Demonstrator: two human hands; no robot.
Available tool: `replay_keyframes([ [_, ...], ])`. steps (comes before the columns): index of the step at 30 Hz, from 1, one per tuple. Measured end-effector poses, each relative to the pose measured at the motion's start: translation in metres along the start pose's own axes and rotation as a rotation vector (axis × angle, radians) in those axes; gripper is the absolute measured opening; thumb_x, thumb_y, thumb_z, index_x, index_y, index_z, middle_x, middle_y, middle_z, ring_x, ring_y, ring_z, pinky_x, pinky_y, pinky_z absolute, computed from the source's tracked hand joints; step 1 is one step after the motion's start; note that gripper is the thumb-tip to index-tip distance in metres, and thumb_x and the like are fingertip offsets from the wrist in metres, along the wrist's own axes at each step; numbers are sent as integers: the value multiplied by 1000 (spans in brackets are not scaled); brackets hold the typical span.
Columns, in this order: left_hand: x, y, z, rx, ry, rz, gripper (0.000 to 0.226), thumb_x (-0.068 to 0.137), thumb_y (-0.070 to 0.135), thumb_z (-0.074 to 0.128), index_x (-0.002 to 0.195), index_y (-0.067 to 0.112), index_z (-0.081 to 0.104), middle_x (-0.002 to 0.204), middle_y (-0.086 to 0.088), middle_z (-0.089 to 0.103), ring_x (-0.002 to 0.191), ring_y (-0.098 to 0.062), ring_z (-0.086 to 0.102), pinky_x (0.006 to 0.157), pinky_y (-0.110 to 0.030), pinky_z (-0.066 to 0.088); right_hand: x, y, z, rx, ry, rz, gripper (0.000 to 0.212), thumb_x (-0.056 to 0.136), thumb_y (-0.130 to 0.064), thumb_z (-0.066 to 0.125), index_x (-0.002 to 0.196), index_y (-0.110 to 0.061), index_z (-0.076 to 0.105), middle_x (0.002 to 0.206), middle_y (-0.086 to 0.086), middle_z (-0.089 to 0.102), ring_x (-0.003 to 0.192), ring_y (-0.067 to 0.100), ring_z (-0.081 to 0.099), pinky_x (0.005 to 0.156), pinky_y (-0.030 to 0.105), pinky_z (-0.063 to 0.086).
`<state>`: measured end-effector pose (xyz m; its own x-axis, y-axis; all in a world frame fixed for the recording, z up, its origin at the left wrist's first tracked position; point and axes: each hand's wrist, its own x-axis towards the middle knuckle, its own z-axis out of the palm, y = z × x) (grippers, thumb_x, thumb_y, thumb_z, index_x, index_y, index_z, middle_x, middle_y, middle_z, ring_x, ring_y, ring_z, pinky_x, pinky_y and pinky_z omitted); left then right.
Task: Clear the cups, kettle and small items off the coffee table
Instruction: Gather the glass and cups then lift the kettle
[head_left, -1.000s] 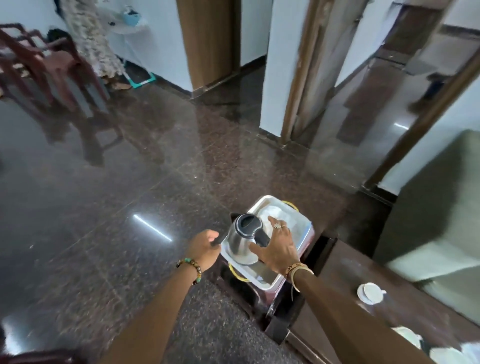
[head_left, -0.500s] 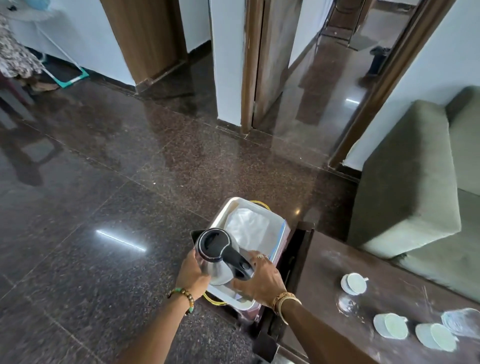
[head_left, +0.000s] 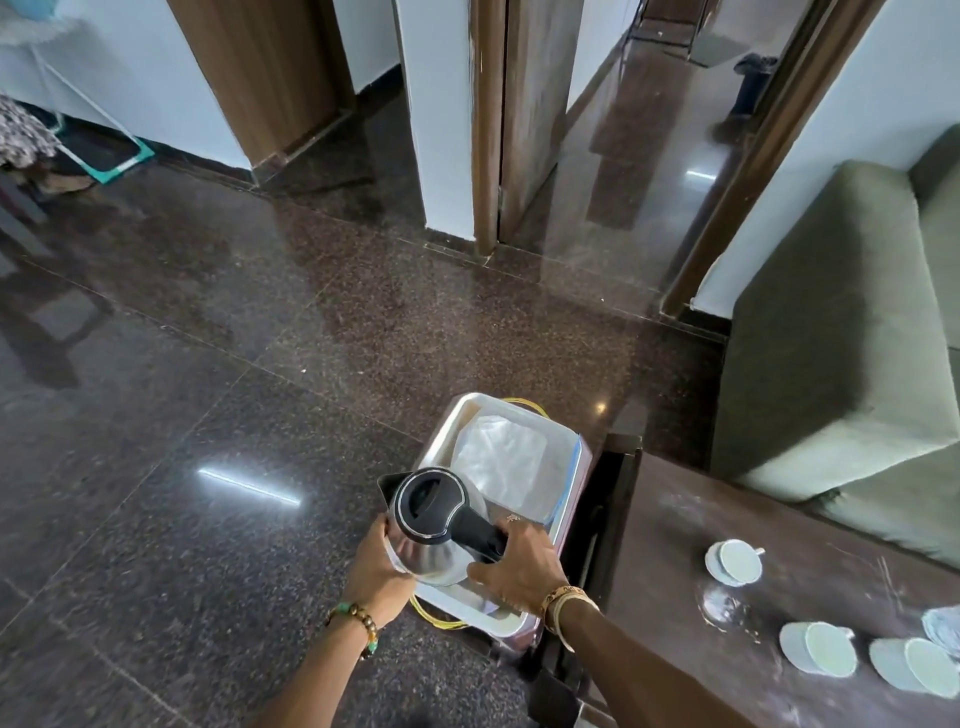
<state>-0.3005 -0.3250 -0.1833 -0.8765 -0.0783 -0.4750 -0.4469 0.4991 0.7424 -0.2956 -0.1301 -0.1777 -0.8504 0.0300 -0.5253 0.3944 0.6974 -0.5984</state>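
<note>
Underfoot, a polished, speckled granite floor (head_left: 208, 415) spreads wide, and a boxy green fabric sofa (head_left: 831, 364) flanks the scuffed dark wooden tabletop (head_left: 675, 545). Beside the tabletop's end sits a white rectangular plastic tub (head_left: 519, 410). At its near end is the rounded steel kettle (head_left: 431, 504). The left hand (head_left: 376, 564) has its fingers curled round the kettle's body, and the right hand (head_left: 519, 561) grips the black handle. Three pale round cups (head_left: 735, 561) sit on the tabletop.

Home living room, green sofa (head_left: 831, 332), coffee table (head_left: 675, 545), granite floor (head_left: 208, 364)
</note>
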Motion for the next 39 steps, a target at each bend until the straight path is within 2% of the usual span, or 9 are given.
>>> replay_keyframes([
  [6, 30, -26, -2, -32, -61, 70, 78, 35, 11, 77, 107, 30, 56, 95, 15, 68, 93, -1, 66, 73, -29, 59, 17, 9, 19, 44, 80, 2, 23, 64, -43, 68, 77, -28, 58, 72, -8, 62, 75, 22, 66, 66, 32, 56],
  [9, 38, -31, 2, 9, -102, 120, 100, 40, -1, 76, 128, 35, 43, 116, 13, 63, 106, -10, 62, 85, -40, 57, 21, 12, 26, 77, 128, -10, 28, 66, -46, 71, 78, -21, 65, 69, -5, 67, 72, 22, 68, 66, 35, 57],
  [13, 48, -33, 11, -97, -111, 164, 99, 49, -12, 77, 132, 31, 43, 120, 10, 63, 115, -9, 60, 100, -35, 50, 26, 10, 26, 107, 116, 14, 32, 66, -46, 73, 80, -18, 71, 69, -1, 72, 68, 19, 70, 61, 30, 58],
  [17, 48, -30, 9, -117, -133, 147, 101, 44, -13, 77, 131, 26, 45, 119, 7, 64, 114, -11, 61, 100, -39, 51, 25, 9, 26, 143, 121, 47, 20, 65, -28, 72, 56, -25, 54, 48, -11, 52, 46, 6, 50, 42, 10, 39],
  [20, 47, -24, 2, -120, -187, 109, 104, 37, -14, 75, 130, 22, 46, 117, 0, 66, 111, -20, 63, 93, -48, 54, 18, 5, 25, 170, 149, 35, 27, 67, -22, 69, 52, -25, 47, 45, -11, 44, 46, 7, 43, 43, 12, 35],
  [27, 22, 14, -15, 77, -203, 166, 103, 29, 7, 77, 117, 49, 45, 105, 22, 65, 97, 4, 63, 70, -14, 56, -26, -8, 0, 264, 294, 27, 16, 68, -22, 71, 61, -13, 59, 46, -6, 50, 40, 5, 47, 47, 28, 49],
  [31, 2, 65, -21, 120, -278, 247, 105, 28, 8, 79, 120, 43, 44, 107, 21, 64, 104, -1, 61, 85, -25, 57, -64, -22, -33, 268, 435, 47, 30, 66, -23, 74, 53, -17, 47, 50, -3, 43, 50, 12, 35, 50, 30, 37],
  [35, -26, 122, -17, 114, -438, 365, 114, 46, -4, 83, 145, 14, 30, 134, -2, 54, 123, -19, 54, 104, -37, 46, -114, -30, -68, 300, 603, 112, 30, 65, -25, 77, 56, -13, 52, 49, -4, 46, 49, 11, 37, 51, 30, 40],
  [39, -59, 174, 0, 81, -545, 507, 105, 36, 2, 79, 129, 29, 38, 117, 21, 54, 101, 13, 56, 73, -7, 48, -161, -25, -100, 325, 733, 160, 28, 62, -22, 71, 52, -15, 45, 48, -2, 44, 51, 17, 37, 52, 35, 42],
])
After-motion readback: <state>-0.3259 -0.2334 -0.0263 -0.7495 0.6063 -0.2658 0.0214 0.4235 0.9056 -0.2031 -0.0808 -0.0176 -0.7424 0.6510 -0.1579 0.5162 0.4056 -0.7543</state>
